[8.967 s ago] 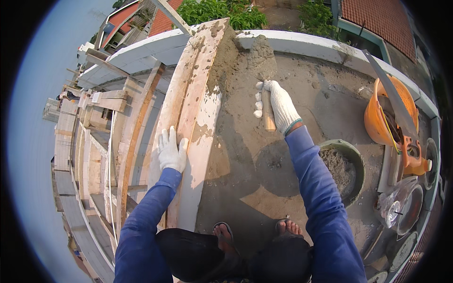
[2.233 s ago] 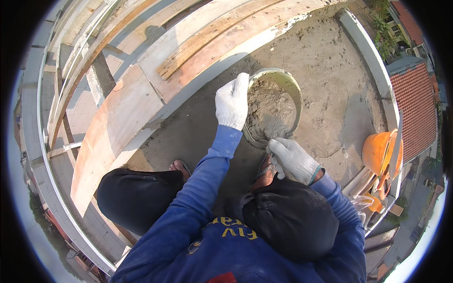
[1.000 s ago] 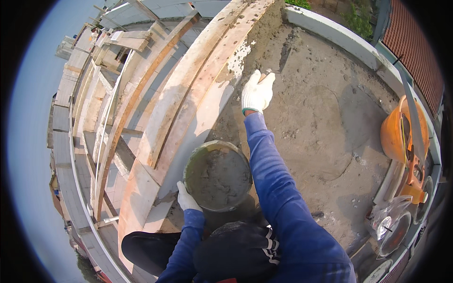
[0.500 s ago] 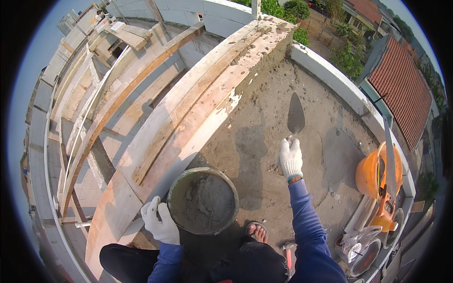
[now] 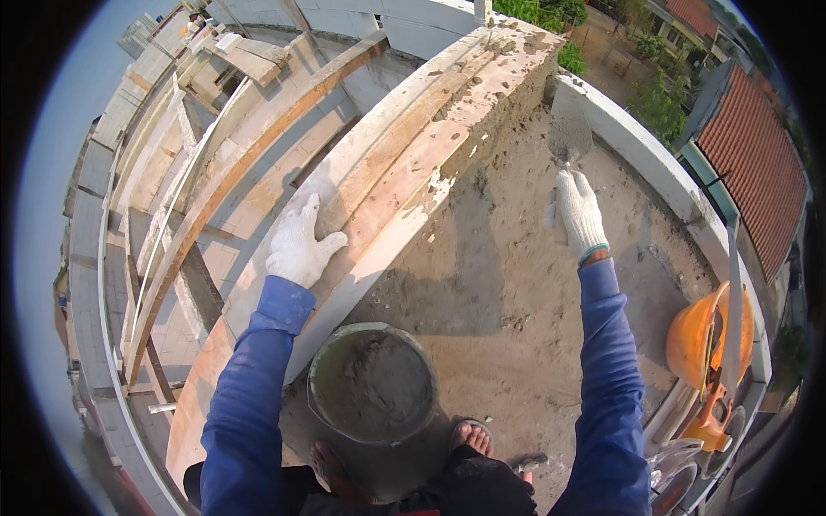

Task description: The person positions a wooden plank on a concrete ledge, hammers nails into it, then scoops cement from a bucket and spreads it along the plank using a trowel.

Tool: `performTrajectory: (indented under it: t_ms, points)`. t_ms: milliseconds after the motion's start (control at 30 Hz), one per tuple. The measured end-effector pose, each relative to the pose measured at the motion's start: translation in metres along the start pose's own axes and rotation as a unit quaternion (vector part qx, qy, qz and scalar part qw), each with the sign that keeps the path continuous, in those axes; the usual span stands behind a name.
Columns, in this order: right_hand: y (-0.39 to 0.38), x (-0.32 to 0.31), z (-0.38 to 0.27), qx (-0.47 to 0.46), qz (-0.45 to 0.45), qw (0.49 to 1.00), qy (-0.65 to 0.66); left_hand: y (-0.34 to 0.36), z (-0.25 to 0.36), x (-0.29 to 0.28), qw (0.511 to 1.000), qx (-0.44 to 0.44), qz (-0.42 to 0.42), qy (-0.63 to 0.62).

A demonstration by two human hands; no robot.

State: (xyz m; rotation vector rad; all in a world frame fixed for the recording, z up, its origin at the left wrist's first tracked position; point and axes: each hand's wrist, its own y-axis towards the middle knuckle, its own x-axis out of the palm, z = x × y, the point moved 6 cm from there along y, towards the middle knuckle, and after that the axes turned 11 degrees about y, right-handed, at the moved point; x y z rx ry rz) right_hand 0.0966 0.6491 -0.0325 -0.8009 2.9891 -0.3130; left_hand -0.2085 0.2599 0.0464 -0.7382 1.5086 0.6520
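My right hand, in a white knit glove, is closed round the handle of a pointed trowel. The trowel's blade is beside the far end of the plank-faced beam, over rough grey mortar. My left hand, gloved alike, rests with spread fingers on the pale plank formwork and holds nothing. Below it, near my feet, stands a round bucket with wet grey mortar in it.
At right, an orange rounded container sits by a handsaw and a clear plastic bag. A low white wall bounds the right side. Wooden beams span open gaps at left. A hammer lies near my foot.
My left hand has left the bucket's rim and moved up onto the planks. My right hand has carried the trowel farther away and slightly right, and the blade has turned.
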Motion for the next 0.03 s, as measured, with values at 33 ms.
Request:
performTrajectory:
  t_ms: [33]
  points:
    - [-0.0009,0.0022,0.0083,0.002,-0.017,1.0,0.005,0.0012,-0.001,-0.0013,1.0,0.018,0.016,0.013]
